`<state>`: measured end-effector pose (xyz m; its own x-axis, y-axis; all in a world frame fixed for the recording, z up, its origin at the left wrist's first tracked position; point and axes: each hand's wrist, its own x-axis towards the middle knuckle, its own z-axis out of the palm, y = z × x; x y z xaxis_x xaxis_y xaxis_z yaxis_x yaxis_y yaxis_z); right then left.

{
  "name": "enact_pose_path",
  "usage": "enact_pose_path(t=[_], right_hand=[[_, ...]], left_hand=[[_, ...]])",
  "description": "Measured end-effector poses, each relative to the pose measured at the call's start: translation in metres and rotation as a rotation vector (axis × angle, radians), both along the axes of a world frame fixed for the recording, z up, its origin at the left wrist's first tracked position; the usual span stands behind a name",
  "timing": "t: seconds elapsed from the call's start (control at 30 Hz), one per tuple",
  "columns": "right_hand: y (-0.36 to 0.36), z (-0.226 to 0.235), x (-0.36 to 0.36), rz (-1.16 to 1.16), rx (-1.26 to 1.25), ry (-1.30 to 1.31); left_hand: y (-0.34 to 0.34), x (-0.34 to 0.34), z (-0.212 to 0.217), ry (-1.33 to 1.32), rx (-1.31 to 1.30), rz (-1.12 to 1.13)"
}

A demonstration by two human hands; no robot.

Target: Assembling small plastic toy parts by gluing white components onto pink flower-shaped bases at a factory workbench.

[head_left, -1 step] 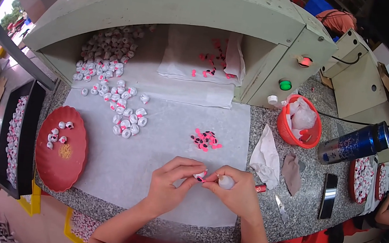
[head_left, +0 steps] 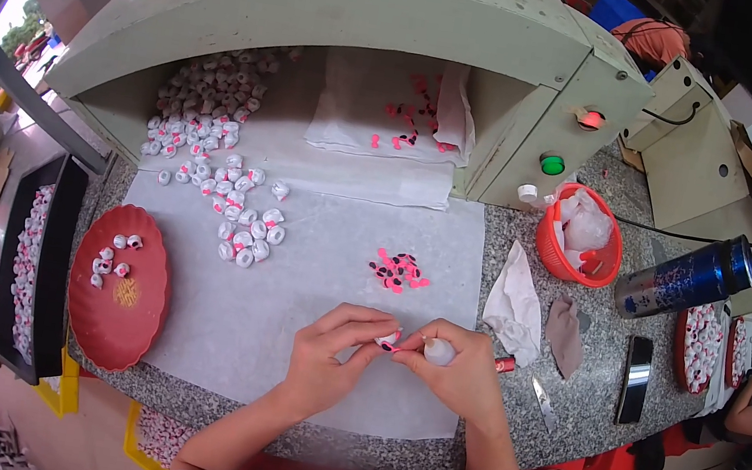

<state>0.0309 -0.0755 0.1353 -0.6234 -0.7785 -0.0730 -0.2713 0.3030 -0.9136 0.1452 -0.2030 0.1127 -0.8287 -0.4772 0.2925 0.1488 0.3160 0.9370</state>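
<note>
Over the white paper, my left hand pinches a small white moulded piece with pink and black on it. My right hand is closed around a small white squeeze bottle. Its thumb and forefinger reach to the pink and black part of the piece, and the fingers cover much of it. Beyond the hands lies a loose pile of small pink and black pieces. Several white pieces with pink marks are spread to the left, running back under the pale green metal hood.
A red scalloped tray with several small white pieces stands at left, beside a black bin. On the right are a red basket, crumpled white cloth, a blade, a phone and a blue flask.
</note>
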Motion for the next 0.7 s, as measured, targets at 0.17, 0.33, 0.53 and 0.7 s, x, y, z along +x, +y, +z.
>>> enact_pose_path(t=[0.17, 0.33, 0.53, 0.7], right_hand=[[-0.002, -0.001, 0.004, -0.057, -0.022, 0.015], [-0.006, 0.004, 0.010, -0.122, -0.087, -0.027], [-0.007, 0.004, 0.011, -0.092, -0.152, -0.039], [-0.007, 0.002, 0.012, -0.079, -0.220, -0.051]], left_hand=[[-0.003, 0.003, 0.003, -0.044, 0.210, -0.096], [-0.010, 0.006, 0.002, -0.040, 0.581, -0.191], [-0.013, 0.005, 0.002, -0.028, 0.753, -0.257], [-0.007, 0.004, -0.003, 0.036, 0.700, -0.208]])
